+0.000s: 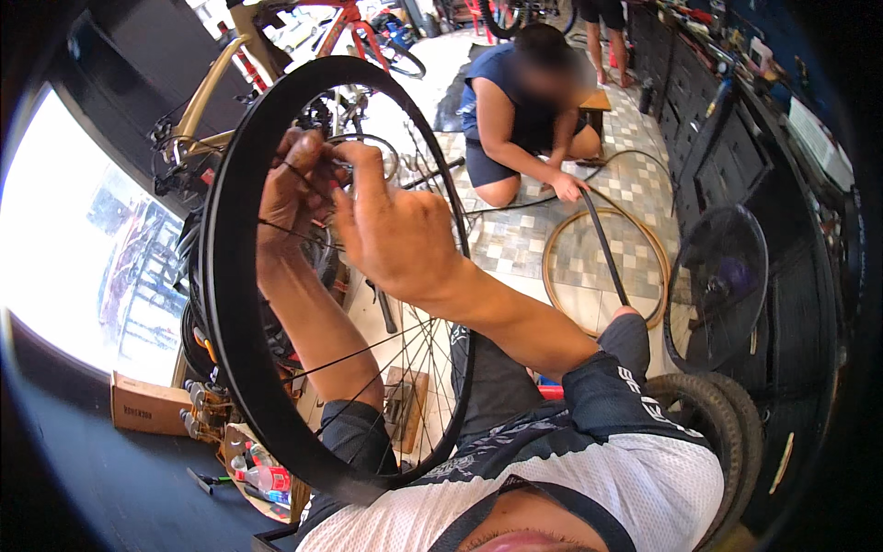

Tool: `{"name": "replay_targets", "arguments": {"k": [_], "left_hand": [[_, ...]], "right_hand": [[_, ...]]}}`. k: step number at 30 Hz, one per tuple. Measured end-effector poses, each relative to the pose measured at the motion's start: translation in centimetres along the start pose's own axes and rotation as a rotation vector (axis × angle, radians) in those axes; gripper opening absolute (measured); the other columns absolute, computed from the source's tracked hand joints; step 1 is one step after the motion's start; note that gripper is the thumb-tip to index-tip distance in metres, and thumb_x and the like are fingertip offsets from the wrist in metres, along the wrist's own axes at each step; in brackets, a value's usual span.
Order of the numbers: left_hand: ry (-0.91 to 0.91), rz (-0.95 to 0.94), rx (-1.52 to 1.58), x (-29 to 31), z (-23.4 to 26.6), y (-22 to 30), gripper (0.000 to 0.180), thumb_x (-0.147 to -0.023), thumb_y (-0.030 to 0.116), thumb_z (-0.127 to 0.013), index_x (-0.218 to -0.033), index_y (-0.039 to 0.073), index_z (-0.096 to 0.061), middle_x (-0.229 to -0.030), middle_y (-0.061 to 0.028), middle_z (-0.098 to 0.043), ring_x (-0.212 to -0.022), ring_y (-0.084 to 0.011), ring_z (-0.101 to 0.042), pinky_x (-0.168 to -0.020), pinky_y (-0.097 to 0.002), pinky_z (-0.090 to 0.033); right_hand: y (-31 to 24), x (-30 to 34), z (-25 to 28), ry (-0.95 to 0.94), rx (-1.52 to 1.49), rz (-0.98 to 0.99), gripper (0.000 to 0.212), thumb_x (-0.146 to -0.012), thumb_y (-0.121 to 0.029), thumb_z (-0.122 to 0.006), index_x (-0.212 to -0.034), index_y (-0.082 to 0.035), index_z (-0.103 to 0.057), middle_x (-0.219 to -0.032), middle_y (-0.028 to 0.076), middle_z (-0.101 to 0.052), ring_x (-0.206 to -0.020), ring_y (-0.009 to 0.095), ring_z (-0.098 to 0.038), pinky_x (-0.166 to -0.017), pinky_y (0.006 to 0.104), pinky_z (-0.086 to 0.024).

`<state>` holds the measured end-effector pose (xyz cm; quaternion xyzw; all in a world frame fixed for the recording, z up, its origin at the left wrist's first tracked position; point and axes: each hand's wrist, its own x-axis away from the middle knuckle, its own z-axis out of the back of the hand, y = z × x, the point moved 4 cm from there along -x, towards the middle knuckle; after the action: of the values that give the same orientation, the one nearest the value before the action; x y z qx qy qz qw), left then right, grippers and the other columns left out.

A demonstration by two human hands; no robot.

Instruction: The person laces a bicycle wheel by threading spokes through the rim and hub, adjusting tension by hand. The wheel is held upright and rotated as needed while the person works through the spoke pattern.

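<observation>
Both the left hand [290, 189] and right hand [400, 244] curl their fingers within the black, deep-rimmed bicycle wheel [235, 276], though what they pinch I cannot tell. It stands tilted before the black-and-white mesh jersey [644, 460]; with neither palm visibly bracing the rim, an uneven push could tip it.

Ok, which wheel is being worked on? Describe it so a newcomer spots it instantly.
From the bright window at left, look right to the big black wheel. Its lower edge overlaps the person's shirt. Unlike the other wheel by the dark cabinets at right, it frames the left hand and right hand.
</observation>
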<state>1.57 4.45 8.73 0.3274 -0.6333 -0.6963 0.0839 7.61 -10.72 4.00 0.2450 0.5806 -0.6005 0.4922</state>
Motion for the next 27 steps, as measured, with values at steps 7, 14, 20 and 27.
{"name": "replay_targets", "arguments": {"k": [7,14,20,27], "left_hand": [[0.142,-0.124,0.145,0.4,1.6,-1.8,0.032,-0.107,0.038,-0.066,-0.093,0.01,-0.064,-0.072,0.0004,-0.058,-0.051,-0.0058,-0.046,-0.043,-0.0216,-0.034],[0.305,-0.127,0.277,2.8,4.3,-10.5,0.025,-0.111,0.031,-0.06,-0.095,0.011,-0.057,-0.078,0.0025,-0.048,-0.061,-0.0086,-0.045,-0.052,-0.0258,-0.039],[0.198,0.156,-0.026,5.7,5.0,-19.7,0.036,-0.112,0.03,-0.06,-0.128,-0.001,-0.066,-0.102,-0.0057,-0.071,-0.088,-0.0133,-0.07,-0.075,-0.0267,-0.058],[0.023,0.28,-0.157,6.2,2.3,-17.8,0.044,-0.112,0.04,-0.057,-0.114,-0.001,-0.072,-0.114,-0.0155,-0.079,-0.083,-0.0155,-0.077,-0.06,-0.0206,-0.053]], "right_hand": [[0.6,0.6,1.6,0.088,-0.032,0.049,0.033,-0.1,-0.012,-0.064,-0.128,0.0,-0.053,-0.068,0.018,-0.069,-0.056,0.036,-0.071,-0.05,0.0447,-0.055],[4.8,2.8,5.6,0.047,-0.212,-0.118,0.017,-0.101,-0.006,-0.061,-0.114,-0.002,-0.051,-0.068,0.014,-0.065,-0.057,0.035,-0.07,-0.05,0.0445,-0.051],[5.9,4.5,7.6,0.088,-0.406,-0.117,0.019,-0.102,-0.005,-0.061,-0.116,0.0,-0.05,-0.072,0.011,-0.063,-0.061,0.028,-0.072,-0.053,0.0387,-0.053],[9.4,6.7,8.3,0.178,-0.654,-0.192,0.017,-0.107,-0.009,-0.06,-0.118,0.001,-0.051,-0.097,0.009,-0.068,-0.08,0.014,-0.076,-0.062,0.0269,-0.057]]}}
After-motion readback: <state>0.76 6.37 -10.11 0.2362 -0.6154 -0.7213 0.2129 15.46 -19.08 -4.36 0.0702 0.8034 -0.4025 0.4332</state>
